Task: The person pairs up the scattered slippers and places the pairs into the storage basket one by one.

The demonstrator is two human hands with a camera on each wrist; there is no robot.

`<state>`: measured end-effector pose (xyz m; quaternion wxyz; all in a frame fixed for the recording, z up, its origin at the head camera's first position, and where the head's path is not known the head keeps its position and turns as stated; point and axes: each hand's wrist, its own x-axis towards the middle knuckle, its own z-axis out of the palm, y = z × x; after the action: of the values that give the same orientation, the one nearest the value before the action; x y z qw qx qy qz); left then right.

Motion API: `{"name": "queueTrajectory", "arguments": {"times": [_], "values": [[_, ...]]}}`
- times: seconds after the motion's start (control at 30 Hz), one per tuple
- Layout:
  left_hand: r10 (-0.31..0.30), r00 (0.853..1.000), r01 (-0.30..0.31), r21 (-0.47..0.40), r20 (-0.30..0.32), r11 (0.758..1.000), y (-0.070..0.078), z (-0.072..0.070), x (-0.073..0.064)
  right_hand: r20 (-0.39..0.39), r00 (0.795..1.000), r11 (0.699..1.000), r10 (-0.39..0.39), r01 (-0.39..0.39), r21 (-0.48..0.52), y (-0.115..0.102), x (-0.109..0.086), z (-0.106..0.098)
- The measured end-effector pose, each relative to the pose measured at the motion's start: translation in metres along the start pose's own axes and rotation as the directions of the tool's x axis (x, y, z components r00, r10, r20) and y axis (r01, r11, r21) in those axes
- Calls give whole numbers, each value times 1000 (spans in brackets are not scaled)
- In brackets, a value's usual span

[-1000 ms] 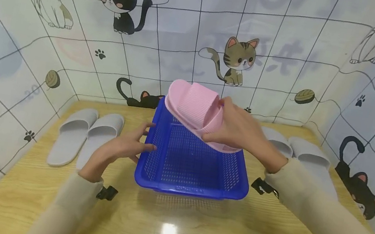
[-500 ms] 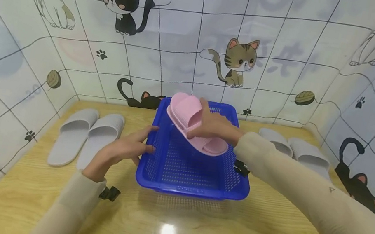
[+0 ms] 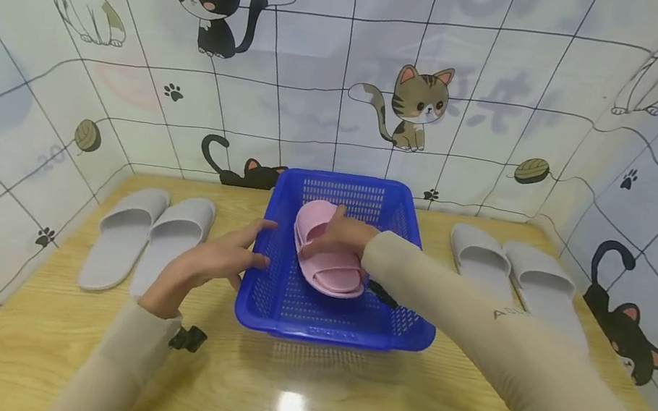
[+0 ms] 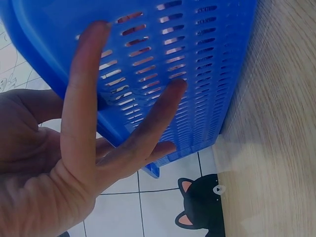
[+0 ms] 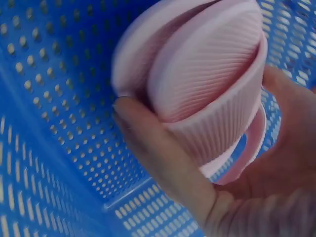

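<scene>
**Q:** State the position of the pink slippers (image 3: 336, 277).
**A:** Center of the head frame, inside the blue perforated basket (image 3: 332, 335), left of its middle. The basket stands on the wood-grain table (image 3: 400, 402). Whether the slippers touch the basket floor cannot be told.

**Q:** State the condition of the right hand (image 3: 340, 233).
**A:** Gripping the slippers. The head view shows the hand from above, covering part of them. The right wrist view adds detail: two rounded ends overlap at upper center, a ribbed strap crosses below, and digits bear on both sides.

**Q:** And the left hand (image 3: 209, 265)?
**A:** Fingers extended and spread, touching the basket at its left rim. The head view leaves the lower fingers mostly hidden; the left wrist view shows them against the slotted outer wall, below the rim.

**Q:** List items visible in the head view only.
**A:** One pair of gray slippers (image 3: 116, 249), left of the basket; a second gray pair (image 3: 484, 262), right of it, partly covered by the right sleeve (image 3: 452, 293).

**Q:** Backdrop?
**A:** A cat-printed sheet (image 3: 305, 113), upper part of the head frame.
</scene>
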<state>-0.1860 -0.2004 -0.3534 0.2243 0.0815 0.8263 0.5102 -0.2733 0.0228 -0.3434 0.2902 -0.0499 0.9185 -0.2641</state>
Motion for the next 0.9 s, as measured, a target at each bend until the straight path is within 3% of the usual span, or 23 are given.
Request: {"name": "queueTrajectory", "arguments": {"times": [0.27, 0.43, 0.57, 0.73, 0.9], "values": [[-9, 1000, 9, -3, -4, 1000, 0, 0, -1, 26, 999, 999, -34, 34, 18, -15, -1, 24], [-10, 1000, 10, 14, -15, 1000, 0, -2, -2, 84, 995, 993, -54, 44, 113, -9, 3, 25], [-9, 1000, 10, 23, -16, 1000, 1, -2, -3, 120, 991, 992, -57, 43, 115, -2, 7, 23], [-12, 1000, 12, 21, -6, 1000, 2, -2, -2, 134, 991, 1000, -24, 26, -16, 1, 8, 16], [-13, 1000, 12, 31, 7, 999, 1, -3, -2, 91, 995, 980, -43, 60, -191, 0, 3, 8]]}}
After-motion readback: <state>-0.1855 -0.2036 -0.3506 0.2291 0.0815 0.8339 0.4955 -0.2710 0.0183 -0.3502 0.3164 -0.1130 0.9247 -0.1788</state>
